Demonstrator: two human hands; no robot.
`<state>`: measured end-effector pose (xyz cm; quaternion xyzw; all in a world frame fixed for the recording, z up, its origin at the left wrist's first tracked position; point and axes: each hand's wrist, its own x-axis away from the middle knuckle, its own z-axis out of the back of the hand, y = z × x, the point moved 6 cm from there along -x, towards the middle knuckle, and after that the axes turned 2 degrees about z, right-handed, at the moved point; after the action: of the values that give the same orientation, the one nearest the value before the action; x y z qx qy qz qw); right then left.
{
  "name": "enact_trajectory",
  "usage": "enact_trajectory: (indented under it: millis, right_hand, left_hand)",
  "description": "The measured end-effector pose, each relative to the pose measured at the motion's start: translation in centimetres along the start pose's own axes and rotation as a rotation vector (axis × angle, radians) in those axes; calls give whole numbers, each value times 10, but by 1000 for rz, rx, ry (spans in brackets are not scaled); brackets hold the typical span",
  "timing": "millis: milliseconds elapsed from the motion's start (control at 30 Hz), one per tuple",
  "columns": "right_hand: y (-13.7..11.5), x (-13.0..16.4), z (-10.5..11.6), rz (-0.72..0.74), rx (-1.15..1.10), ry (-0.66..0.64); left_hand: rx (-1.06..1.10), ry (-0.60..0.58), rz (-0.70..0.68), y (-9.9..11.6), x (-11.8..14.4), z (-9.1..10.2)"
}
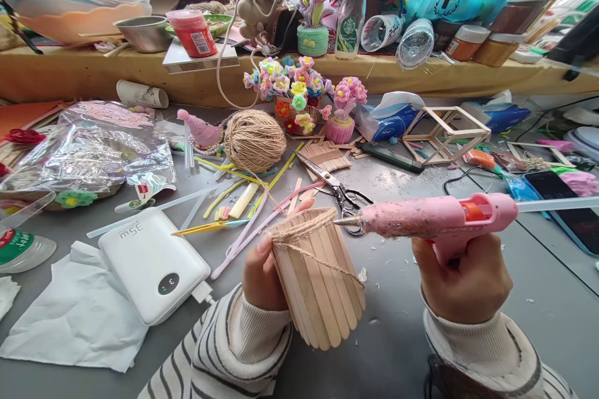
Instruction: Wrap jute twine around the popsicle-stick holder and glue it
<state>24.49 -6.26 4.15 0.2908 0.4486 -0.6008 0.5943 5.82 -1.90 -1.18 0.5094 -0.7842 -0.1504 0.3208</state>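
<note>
The left hand [262, 274] is wrapped around the stick cup [318, 280], a little pot built from flat wooden sticks, tilted with its mouth turned away from the person, just above the grey surface [397, 349]. Its fingers are closed round the far side, the thumb pinning jute twine [304, 230] against the rim. The right hand [463, 280] is clenched on the grip of the pink glue gun [435, 218], whose metal nozzle sits right at the wound twine by the cup's mouth. A loose strand runs diagonally down the cup's side, and another trails back to the twine ball [255, 140] further off. Scissors [337, 190] lie open just behind the cup, a white power bank [152, 265] sits to the left on paper, and pipe-cleaner flower pots [299, 96] stand beyond.

The risks, judging from this: the hot tip is very near the thumb, so a slip could burn it; glue could string across the sticks; and if the thumb eases off, the wound twine could slacken before anything sets
</note>
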Motion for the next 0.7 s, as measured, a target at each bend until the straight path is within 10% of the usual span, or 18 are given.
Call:
enact_trajectory:
  millis: [700]
  right_hand:
    - [2, 1, -2, -80, 38, -22]
  left_hand:
    - [4, -46, 1, 1, 0, -1]
